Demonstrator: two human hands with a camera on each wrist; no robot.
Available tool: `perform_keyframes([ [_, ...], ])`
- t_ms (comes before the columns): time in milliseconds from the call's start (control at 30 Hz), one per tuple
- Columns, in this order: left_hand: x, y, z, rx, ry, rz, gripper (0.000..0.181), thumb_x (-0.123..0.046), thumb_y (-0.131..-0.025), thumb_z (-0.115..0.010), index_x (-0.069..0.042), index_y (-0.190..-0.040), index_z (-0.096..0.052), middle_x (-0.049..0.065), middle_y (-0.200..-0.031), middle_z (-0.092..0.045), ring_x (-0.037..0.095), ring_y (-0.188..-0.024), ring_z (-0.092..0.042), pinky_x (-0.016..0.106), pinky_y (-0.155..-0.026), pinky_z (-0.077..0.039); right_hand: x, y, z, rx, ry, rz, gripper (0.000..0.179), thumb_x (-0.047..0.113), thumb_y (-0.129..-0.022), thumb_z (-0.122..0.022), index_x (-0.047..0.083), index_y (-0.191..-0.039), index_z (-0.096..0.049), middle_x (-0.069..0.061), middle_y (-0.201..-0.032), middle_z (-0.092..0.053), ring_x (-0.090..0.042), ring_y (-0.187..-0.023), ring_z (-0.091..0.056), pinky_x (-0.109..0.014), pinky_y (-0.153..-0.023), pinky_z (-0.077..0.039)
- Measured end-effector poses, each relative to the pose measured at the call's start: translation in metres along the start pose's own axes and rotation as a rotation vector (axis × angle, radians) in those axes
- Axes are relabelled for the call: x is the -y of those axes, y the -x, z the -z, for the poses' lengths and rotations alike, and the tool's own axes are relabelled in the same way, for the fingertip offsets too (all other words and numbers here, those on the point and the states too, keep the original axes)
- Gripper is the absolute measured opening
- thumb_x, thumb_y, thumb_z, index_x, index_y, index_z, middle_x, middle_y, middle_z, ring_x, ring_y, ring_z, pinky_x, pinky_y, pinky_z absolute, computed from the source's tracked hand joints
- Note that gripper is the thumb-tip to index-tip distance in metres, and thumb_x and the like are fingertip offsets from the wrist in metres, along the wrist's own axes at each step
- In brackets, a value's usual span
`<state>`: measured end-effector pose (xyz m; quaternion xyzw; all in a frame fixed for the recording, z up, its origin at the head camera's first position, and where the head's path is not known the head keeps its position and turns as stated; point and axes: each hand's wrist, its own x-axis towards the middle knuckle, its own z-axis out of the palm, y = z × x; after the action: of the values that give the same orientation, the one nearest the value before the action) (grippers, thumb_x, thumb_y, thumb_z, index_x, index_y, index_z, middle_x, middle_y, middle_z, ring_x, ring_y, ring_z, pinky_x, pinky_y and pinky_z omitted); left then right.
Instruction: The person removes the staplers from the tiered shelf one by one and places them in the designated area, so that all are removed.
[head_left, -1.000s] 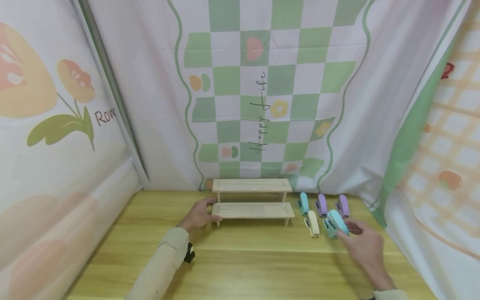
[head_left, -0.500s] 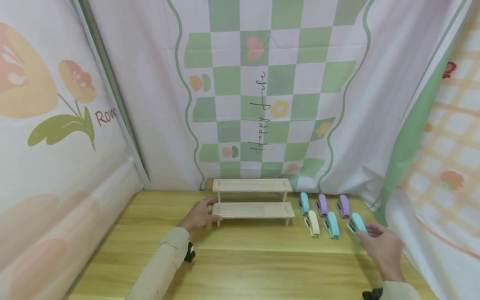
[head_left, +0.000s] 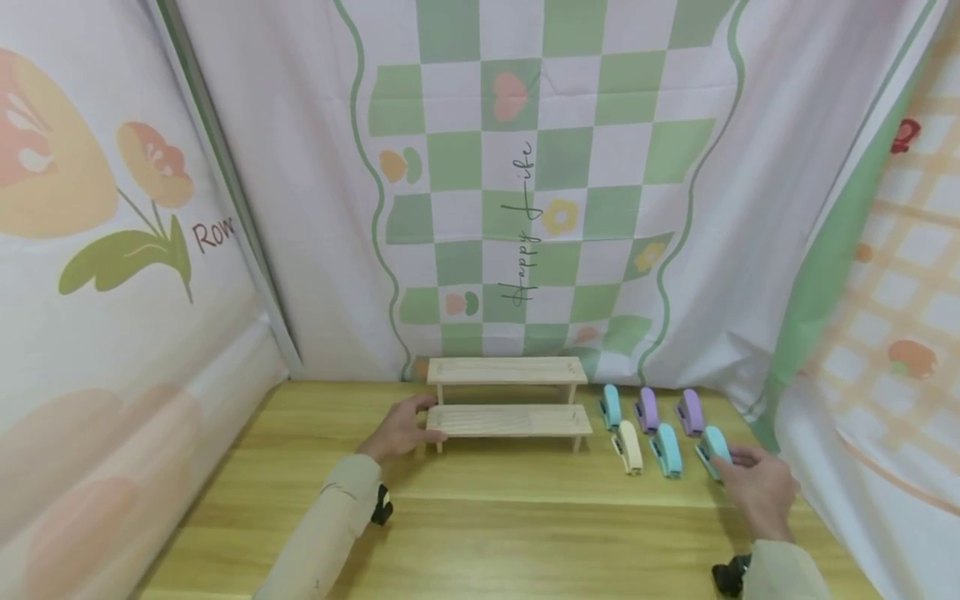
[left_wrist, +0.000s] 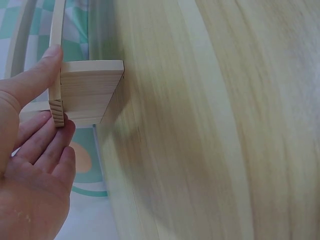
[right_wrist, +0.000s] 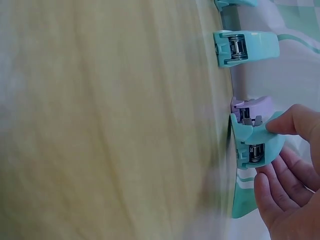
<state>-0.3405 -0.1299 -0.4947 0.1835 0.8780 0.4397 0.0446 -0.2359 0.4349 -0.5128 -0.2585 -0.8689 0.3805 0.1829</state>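
Observation:
My left hand (head_left: 401, 429) pinches the left end of a two-tier wooden shelf (head_left: 510, 422) at its lower board. In the left wrist view, the thumb lies on one face of the board (left_wrist: 56, 95) and the fingertips on the other. At the right end of the front row, my right hand (head_left: 757, 487) holds a light-blue mini stapler (head_left: 713, 448) between thumb and fingers. Beside it stand another light-blue stapler (head_left: 666, 451) and a cream stapler (head_left: 627, 447). Behind are a light-blue stapler (head_left: 611, 407) and two purple staplers, one left (head_left: 646, 410) and one right (head_left: 689, 412).
Everything stands on a wood-grain table (head_left: 480, 533). A checked curtain (head_left: 525, 208) hangs right behind the shelf. Printed cloths close off the left side (head_left: 150, 350) and the right side (head_left: 885, 333).
My right hand has carried the light-blue stapler rightward from over the front row to that row's right end, uncovering another light-blue stapler. My left hand has stayed on the shelf.

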Motion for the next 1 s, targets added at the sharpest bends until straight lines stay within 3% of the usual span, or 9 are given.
perform_keyframes([
  [100,0.0,0.001,-0.001,0.003,0.002,-0.004,0.08,-0.027,-0.088,-0.088,0.002,-0.152,-0.05,0.022,-0.155,-0.055,0.044,-0.146,-0.05,0.06,-0.12,-0.045,-0.001,0.0,0.0,0.011,-0.002,-0.01,0.048,0.023,-0.092,-0.078,-0.007,-0.128,-0.067,-0.026,-0.112,-0.077,-0.026,-0.085,-0.068,-0.065,-0.114,-0.031],
  [200,0.0,0.001,-0.001,-0.001,0.008,-0.002,0.08,-0.027,-0.088,-0.088,0.001,-0.152,-0.05,0.022,-0.155,-0.055,0.044,-0.146,-0.049,0.06,-0.12,-0.045,-0.002,0.0,0.001,0.026,0.008,-0.01,0.049,0.024,-0.093,-0.078,-0.008,-0.129,-0.067,-0.025,-0.111,-0.078,-0.012,-0.074,-0.065,-0.061,-0.107,-0.038],
  [333,-0.002,0.0,0.0,-0.009,0.015,0.013,0.08,-0.027,-0.088,-0.088,0.0,-0.153,-0.05,0.021,-0.156,-0.055,0.043,-0.147,-0.049,0.059,-0.12,-0.045,-0.003,0.0,0.0,0.053,0.017,-0.006,0.049,0.024,-0.092,-0.078,-0.007,-0.128,-0.068,-0.024,-0.11,-0.079,0.004,-0.066,-0.057,-0.037,-0.086,-0.051],
  [467,-0.005,-0.001,0.001,-0.009,0.018,0.013,0.079,-0.026,-0.089,-0.087,0.0,-0.153,-0.05,0.021,-0.156,-0.054,0.043,-0.147,-0.048,0.06,-0.121,-0.044,-0.001,0.001,0.001,0.056,0.002,0.0,0.048,0.022,-0.092,-0.079,-0.008,-0.128,-0.068,-0.025,-0.11,-0.079,0.006,-0.065,-0.057,-0.018,-0.064,-0.046],
  [533,-0.006,-0.003,0.001,-0.008,0.018,0.011,0.079,-0.025,-0.089,-0.087,0.001,-0.153,-0.05,0.022,-0.156,-0.054,0.044,-0.147,-0.048,0.06,-0.121,-0.044,0.0,0.003,0.002,0.054,0.0,0.002,0.048,0.022,-0.093,-0.079,-0.009,-0.128,-0.067,-0.026,-0.111,-0.078,0.003,-0.066,-0.06,-0.021,-0.071,-0.048],
  [600,-0.005,-0.003,0.0,-0.005,0.008,0.006,0.078,-0.025,-0.089,-0.087,0.001,-0.153,-0.049,0.022,-0.156,-0.054,0.044,-0.147,-0.049,0.06,-0.121,-0.044,0.001,0.005,0.003,0.052,0.005,-0.006,0.05,0.024,-0.093,-0.078,-0.008,-0.13,-0.067,-0.026,-0.113,-0.078,-0.011,-0.071,-0.069,-0.035,-0.09,-0.051],
  [733,-0.004,-0.004,-0.003,-0.002,-0.039,-0.026,0.078,-0.023,-0.09,-0.086,0.004,-0.152,-0.049,0.026,-0.155,-0.054,0.046,-0.145,-0.05,0.06,-0.12,-0.044,0.008,0.011,0.007,0.054,0.04,0.002,0.057,0.032,-0.097,-0.073,-0.008,-0.137,-0.061,-0.029,-0.129,-0.071,-0.044,-0.109,-0.069,-0.063,-0.11,-0.039],
  [833,-0.004,-0.002,-0.003,-0.005,-0.092,-0.034,0.077,-0.022,-0.092,-0.085,0.005,-0.153,-0.047,0.027,-0.157,-0.051,0.047,-0.147,-0.047,0.06,-0.123,-0.04,0.021,0.016,0.009,0.064,0.094,0.098,0.058,0.035,-0.102,-0.065,-0.01,-0.14,-0.058,-0.034,-0.137,-0.064,-0.053,-0.122,-0.061,-0.067,-0.109,-0.041],
  [1000,-0.017,0.007,-0.002,-0.074,-0.205,-0.079,0.074,-0.018,-0.094,-0.082,0.006,-0.154,-0.045,0.028,-0.16,-0.046,0.048,-0.15,-0.043,0.062,-0.127,-0.034,0.054,0.034,0.004,0.128,0.175,0.336,0.06,0.037,-0.107,-0.059,-0.011,-0.142,-0.056,-0.04,-0.138,-0.059,-0.061,-0.125,-0.056,-0.074,-0.106,-0.043],
])
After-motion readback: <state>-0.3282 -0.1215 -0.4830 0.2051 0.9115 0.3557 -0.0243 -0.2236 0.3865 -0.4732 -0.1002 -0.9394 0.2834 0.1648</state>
